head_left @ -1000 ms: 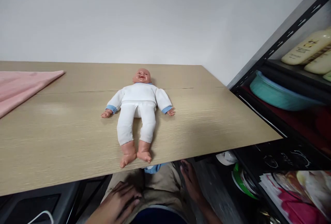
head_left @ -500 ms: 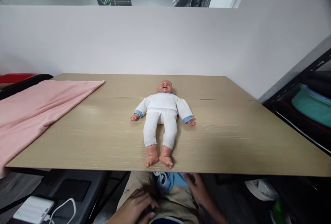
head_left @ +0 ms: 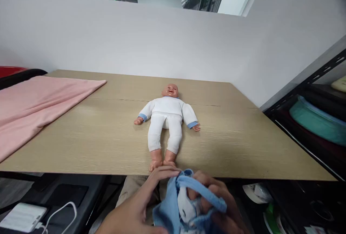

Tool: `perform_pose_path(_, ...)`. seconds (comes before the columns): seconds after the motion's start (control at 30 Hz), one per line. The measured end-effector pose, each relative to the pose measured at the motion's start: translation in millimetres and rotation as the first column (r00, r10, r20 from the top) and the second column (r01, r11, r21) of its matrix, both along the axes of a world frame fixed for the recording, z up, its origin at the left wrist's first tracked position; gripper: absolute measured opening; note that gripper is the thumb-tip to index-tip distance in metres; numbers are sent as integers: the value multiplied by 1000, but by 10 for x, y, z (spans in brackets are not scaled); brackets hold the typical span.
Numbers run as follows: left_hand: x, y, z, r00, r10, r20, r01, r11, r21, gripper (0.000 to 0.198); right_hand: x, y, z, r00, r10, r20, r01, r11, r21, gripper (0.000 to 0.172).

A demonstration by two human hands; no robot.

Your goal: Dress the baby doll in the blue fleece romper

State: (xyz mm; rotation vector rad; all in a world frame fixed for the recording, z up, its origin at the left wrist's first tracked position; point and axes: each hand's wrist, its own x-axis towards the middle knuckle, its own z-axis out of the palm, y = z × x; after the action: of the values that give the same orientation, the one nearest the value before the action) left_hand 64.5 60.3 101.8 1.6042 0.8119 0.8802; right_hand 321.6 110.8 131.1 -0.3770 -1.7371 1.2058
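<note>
A small blue garment (head_left: 167, 210) with a strap-like band and a white printed patch is held up in front of my lap, at the table's near edge. My left hand (head_left: 137, 203) grips its left side, fingers over the top edge and thumb lower down. My right hand (head_left: 223, 201) is closed around its right side, some fingers hidden by the cloth. Just beyond, a baby doll (head_left: 167, 108) lies face up on the table (head_left: 229, 136), feet toward me. It wears a white top and trousers with blue cuffs. My left fingertips overlap its feet in view; contact cannot be made out.
Pink cloth (head_left: 40, 108) covers the table's left side. A white wall (head_left: 162, 43) stands behind. At right is a black shelf (head_left: 286, 118) with a teal item (head_left: 316, 120). Lower left, a white power bank (head_left: 23, 216) with a cable rests on a dark seat (head_left: 70, 205).
Both hands have risen from my lap to the table edge. The blue garment, earlier lying on my lap, is now lifted between them. The view has tilted slightly; the doll stays put.
</note>
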Motion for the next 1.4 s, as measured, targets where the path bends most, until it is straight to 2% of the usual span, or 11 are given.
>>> perform_pose_path(0.13, 39, 335, 320, 999, 28, -16, -25, 990, 137, 31, -9, 275, 329, 999, 24, 25, -22, 995, -93, 22)
perform_pose_path(0.2, -6, 475, 459, 1000, -23, -18, 25, 988, 153, 20, 34, 441, 425, 994, -28, 109, 48, 982, -182, 24)
perform_pose_path(0.3, -107, 628, 579, 999, -53, -4, 53, 994, 101, 17, 86, 694, 540, 960, -83, 267, 171, 931, -324, 25)
perform_pose_path(0.43, -221, 775, 591, 999, 54, 6, -53, 997, -54, 22, 38, 944, 634, 916, -190, 353, 284, 929, -238, 31)
perform_pose_path(0.6, -233, 1012, 643, 993, 75, -86, -85, 989, -122, 74, -156, 1039, 665, 910, -56, 410, 196, 932, -306, 24)
perform_pose_path(0.77, -159, 1243, 712, 964, 217, -154, -213, 976, 44, 28, -271, 1155, 700, 806, 198, 557, 16, 934, -356, 30)
perform_pose_path(0.93, -335, 1240, 676, 952, 297, 67, -284, 945, -163, 14, -124, 1371, 791, 624, 117, 773, 95, 970, -223, 70)
perform_pose_path(1.1, -577, 1249, 612, 945, 299, 135, -273, 944, -183, 13, 12, 1498, 828, 483, 123, 867, -50, 992, -113, 60)
perform_pose_path(1.17, -594, 1276, 607, 957, 249, 151, -222, 959, -174, 14, -49, 1530, 823, 526, 109, 843, -87, 993, -75, 66)
perform_pose_path(1.3, -542, 1306, 667, 974, 154, 164, -135, 984, -118, 13, -269, 1627, 775, 740, 75, 669, -199, 974, 111, 98)
perform_pose_path(1.4, -523, 1247, 804, 987, 144, 75, -141, 989, -41, 11, -390, 1708, 704, 698, 296, 652, -419, 907, 36, 73)
